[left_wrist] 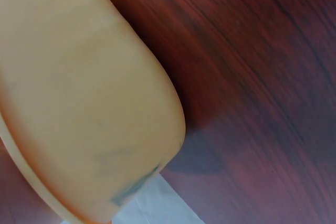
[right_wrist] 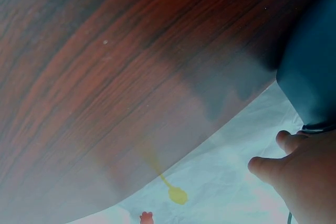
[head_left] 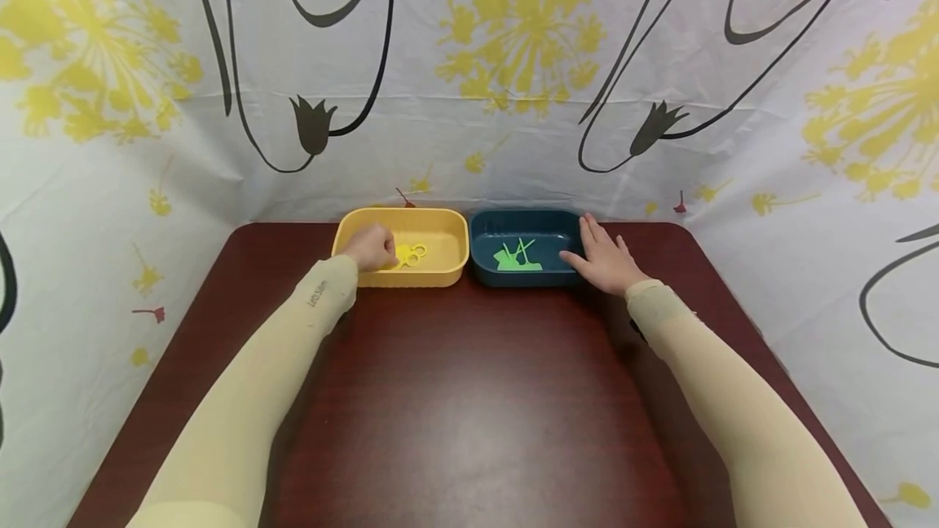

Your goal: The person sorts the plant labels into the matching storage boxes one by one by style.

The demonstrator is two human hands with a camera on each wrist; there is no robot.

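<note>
In the head view my left hand (head_left: 372,248) is over the left end of a yellow plastic tray (head_left: 445,277), its fingers curled in. Small yellow plastic pieces (head_left: 411,255), some ring-shaped, lie right beside it. Whether the fingers hold a piece is hidden. Only the wall of the yellow tray (left_wrist: 94,87) shows plainly in the left wrist view. My right hand (head_left: 607,257), fingers spread and straight, rests at the right end of a dark blue tray (head_left: 506,223). Light green pieces (head_left: 517,257), some stick-like, lie in that tray.
Side by side, both trays stand at the far edge of a dark red-brown wooden table (head_left: 469,381). A white cloth (head_left: 411,47) with yellow and grey flower prints hangs behind the table and on both sides.
</note>
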